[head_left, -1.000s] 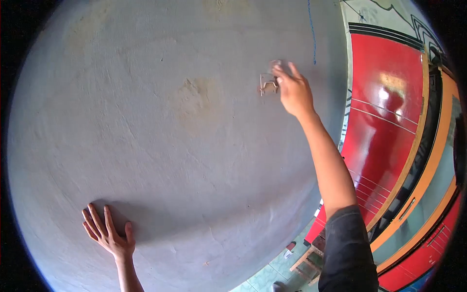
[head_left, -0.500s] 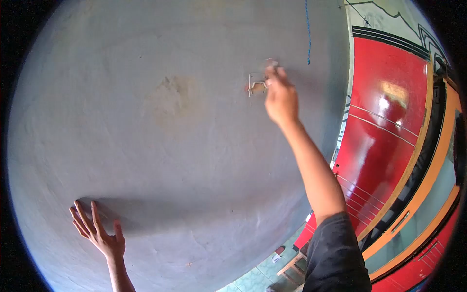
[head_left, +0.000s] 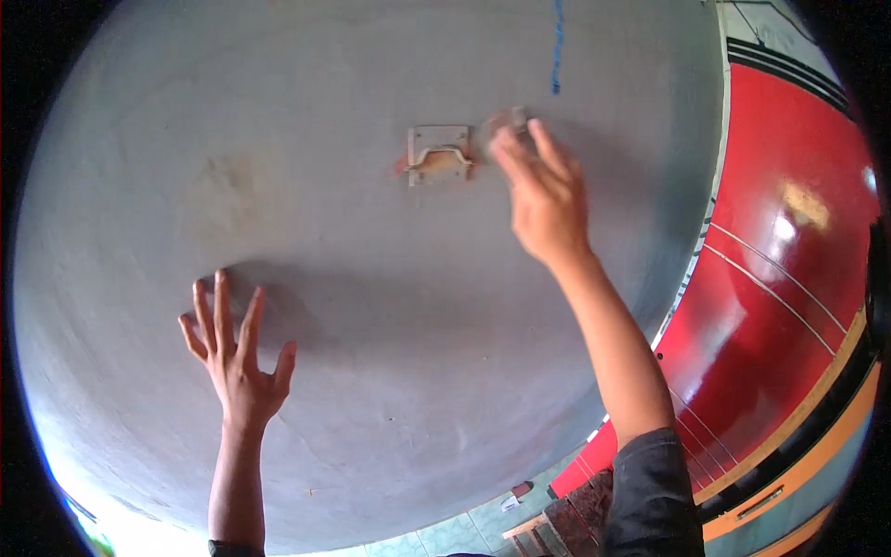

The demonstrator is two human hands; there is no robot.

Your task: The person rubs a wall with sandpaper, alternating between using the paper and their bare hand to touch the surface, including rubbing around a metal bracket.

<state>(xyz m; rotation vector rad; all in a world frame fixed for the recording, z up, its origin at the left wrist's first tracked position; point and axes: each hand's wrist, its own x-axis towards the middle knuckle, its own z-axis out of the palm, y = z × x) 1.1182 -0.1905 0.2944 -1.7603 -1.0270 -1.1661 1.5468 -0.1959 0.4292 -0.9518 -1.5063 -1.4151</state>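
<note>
My right hand is raised near the grey wall, gripping a small brownish-grey block between thumb and fingers. The block is blurred, so its exact kind and whether it touches the wall do not show clearly. Just left of it, a metal bracket plate with a bent bar is fixed to the wall. Lower left, my left hand is open, fingers spread and tips resting against the wall.
A blue cord hangs above the block. To the right stands a glossy red panel, with an orange-framed door below it. A wooden stool is on the tiled floor. The wall bears a brownish stain.
My view has shifted, so the bracket and stain appear farther left. My left hand has moved up and right along the wall. My right hand and the block have shifted right from the bracket.
</note>
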